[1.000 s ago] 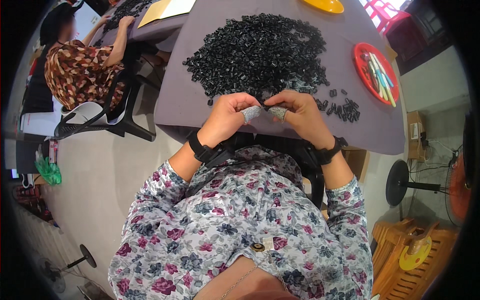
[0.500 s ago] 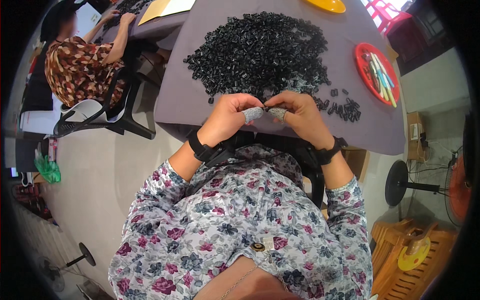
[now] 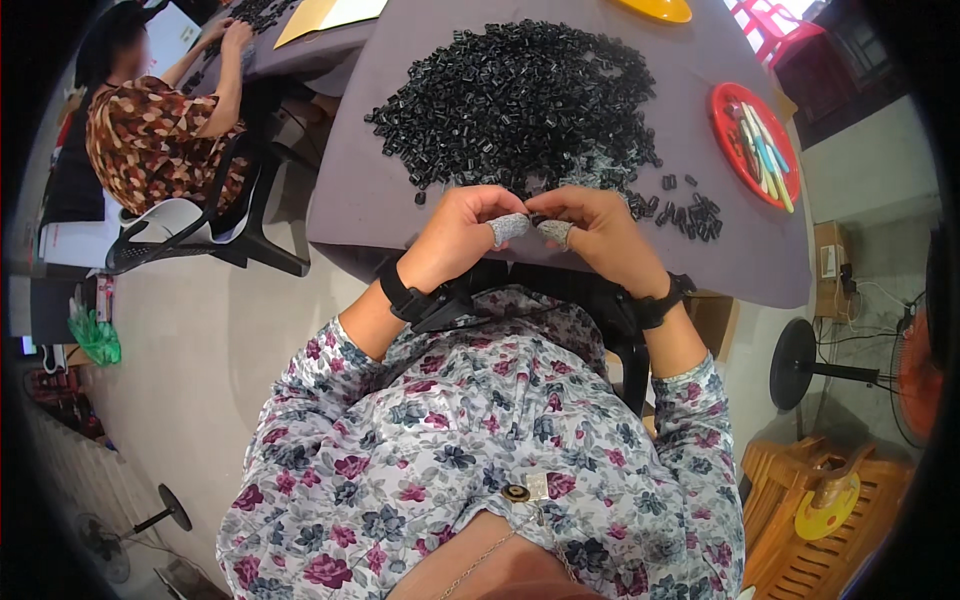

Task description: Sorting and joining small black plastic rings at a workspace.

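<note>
A large heap of small black plastic pieces (image 3: 515, 105) covers the middle of the grey-covered table (image 3: 375, 215). At its near edge my left hand (image 3: 462, 228) and my right hand (image 3: 598, 230) meet, thumbs and forefingers pinched together. Grey knitted covers wrap both thumbs. Between the fingertips is a small black piece (image 3: 536, 218), mostly hidden by the fingers; which hand grips it more firmly is hard to see. To the right of my right hand lies a smaller loose group of black pieces (image 3: 695, 215).
A red round tray (image 3: 718, 120) with several slim-handled tools stands at the right, and a yellow dish (image 3: 660, 8) at the far edge. On the left, a co-worker (image 3: 165, 140) sits at another table with black pieces. A pedestal fan (image 3: 915, 375) and wooden chair (image 3: 850, 520) are at right.
My hands stay nearly in place, with only a slight shift of the fingertips around the small piece. The co-worker's hands have moved a little to the left.
</note>
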Tool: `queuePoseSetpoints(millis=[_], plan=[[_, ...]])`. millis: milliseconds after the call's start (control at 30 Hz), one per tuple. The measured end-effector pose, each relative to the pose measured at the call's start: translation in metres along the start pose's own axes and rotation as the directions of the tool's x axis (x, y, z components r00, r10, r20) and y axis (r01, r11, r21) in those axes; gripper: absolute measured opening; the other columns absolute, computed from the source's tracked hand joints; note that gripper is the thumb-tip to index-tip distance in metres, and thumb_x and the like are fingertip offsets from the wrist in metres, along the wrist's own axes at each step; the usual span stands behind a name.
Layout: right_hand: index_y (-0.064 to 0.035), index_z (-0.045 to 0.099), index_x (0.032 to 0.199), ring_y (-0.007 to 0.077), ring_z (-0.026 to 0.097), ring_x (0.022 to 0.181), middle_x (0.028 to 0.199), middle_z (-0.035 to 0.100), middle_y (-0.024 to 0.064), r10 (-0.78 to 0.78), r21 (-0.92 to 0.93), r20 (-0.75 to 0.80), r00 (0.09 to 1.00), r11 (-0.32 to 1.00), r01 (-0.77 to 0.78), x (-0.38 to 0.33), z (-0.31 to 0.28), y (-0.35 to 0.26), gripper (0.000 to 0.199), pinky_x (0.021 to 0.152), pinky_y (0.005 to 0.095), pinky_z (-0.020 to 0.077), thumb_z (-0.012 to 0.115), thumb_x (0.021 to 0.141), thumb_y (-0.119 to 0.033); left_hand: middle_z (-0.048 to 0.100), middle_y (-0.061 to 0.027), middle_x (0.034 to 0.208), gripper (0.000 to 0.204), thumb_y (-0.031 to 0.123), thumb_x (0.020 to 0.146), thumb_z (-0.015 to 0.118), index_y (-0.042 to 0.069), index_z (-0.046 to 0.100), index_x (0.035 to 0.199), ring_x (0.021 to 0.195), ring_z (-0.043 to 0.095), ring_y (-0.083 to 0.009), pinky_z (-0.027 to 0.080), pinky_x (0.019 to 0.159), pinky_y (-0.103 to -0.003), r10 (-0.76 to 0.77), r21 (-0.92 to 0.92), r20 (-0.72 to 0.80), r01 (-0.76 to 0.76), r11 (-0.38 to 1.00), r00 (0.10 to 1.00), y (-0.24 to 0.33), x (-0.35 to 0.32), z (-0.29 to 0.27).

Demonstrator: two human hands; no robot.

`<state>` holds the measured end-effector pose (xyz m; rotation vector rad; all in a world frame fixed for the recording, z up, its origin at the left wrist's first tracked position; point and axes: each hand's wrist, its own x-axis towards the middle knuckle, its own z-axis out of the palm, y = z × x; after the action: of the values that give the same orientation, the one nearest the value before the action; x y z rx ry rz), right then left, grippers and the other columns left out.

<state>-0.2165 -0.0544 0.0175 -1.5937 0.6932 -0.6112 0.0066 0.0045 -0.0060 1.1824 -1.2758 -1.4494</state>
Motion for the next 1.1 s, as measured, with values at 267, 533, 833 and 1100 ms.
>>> queuePoseSetpoints(millis=[267, 533, 833, 1100], plan=[[0.0042, 0.067, 0.111, 0.0152, 0.072, 0.095, 0.105, 0.073, 0.0082, 0.104, 0.002, -0.019, 0.994, 0.995, -0.104, -0.003, -0.002, 0.004, 0.026, 0.079, 0.0267, 0.0564, 0.058, 0.086, 0.008, 0.070, 0.0002, 0.089, 0.019, -0.006, 0.095, 0.060, 0.001, 0.071, 0.108, 0.077, 0.063, -0.0060, 0.052, 0.069, -0.023, -0.033, -0.068, -0.027, 0.032, 0.997, 0.999, -0.002, -0.003, 0.001], [-0.0012, 0.068, 0.108, 0.0103, 0.072, 0.083, 0.096, 0.073, 0.0049, 0.081, 0.198, -0.143, 0.986, 0.979, -0.052, -0.001, 0.007, 0.006, 0.016, 0.068, 0.0214, 0.0548, 0.061, 0.093, 0.001, 0.071, 0.0007, 0.097, 0.015, 0.000, 0.099, 0.063, 0.003, 0.071, 0.110, 0.083, 0.064, -0.0052, 0.054, 0.075, -0.021, -0.020, -0.049, 0.008, 0.020, 0.999, 1.000, -0.005, -0.001, 0.000], [-0.0005, 0.070, 0.103, 0.0075, 0.068, 0.072, 0.088, 0.072, 0.0027, 0.130, 0.246, -0.204, 0.970, 0.966, -0.078, -0.003, 0.004, 0.014, 0.010, 0.062, 0.0214, 0.0537, 0.068, 0.094, -0.004, 0.071, 0.0005, 0.094, 0.012, 0.004, 0.099, 0.066, 0.003, 0.071, 0.110, 0.081, 0.063, -0.0050, 0.053, 0.074, -0.022, -0.031, -0.008, -0.009, 0.031, 0.999, 0.999, -0.005, -0.001, -0.001], [0.0034, 0.070, 0.105, 0.0089, 0.068, 0.069, 0.087, 0.072, 0.0046, 0.098, 0.131, -0.114, 0.989, 0.988, -0.082, 0.000, 0.004, 0.011, 0.012, 0.061, 0.0227, 0.0550, 0.065, 0.094, 0.000, 0.071, 0.0006, 0.092, 0.012, 0.005, 0.100, 0.066, 0.002, 0.072, 0.110, 0.078, 0.062, -0.0050, 0.053, 0.072, -0.021, -0.034, -0.031, 0.004, 0.034, 0.999, 0.999, -0.005, -0.002, 0.003]])
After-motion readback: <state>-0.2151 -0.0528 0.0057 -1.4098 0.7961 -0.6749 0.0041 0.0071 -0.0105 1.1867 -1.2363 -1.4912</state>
